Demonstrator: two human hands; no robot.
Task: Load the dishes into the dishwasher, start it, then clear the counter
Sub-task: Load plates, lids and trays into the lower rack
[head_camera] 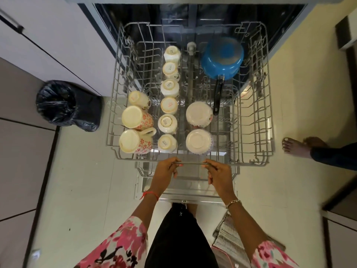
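The grey wire upper rack point(253, 120) of the dishwasher point(193, 14) is pulled out over the open door point(185, 188). It holds several upside-down cream cups point(168, 104) in a middle row, floral mugs point(135, 117) at the left, two upturned bowls point(199, 114) and a blue saucepan point(222, 58) with a black handle. My left hand point(167, 169) and my right hand point(217, 172) both grip the rack's front bar, fingers curled round it.
A bin lined with a black bag point(65, 105) stands on the floor at the left. Another person's bare foot point(297, 146) is at the right. Cabinet fronts point(25, 132) line the left side. A doormat point(231, 238) lies by my right leg.
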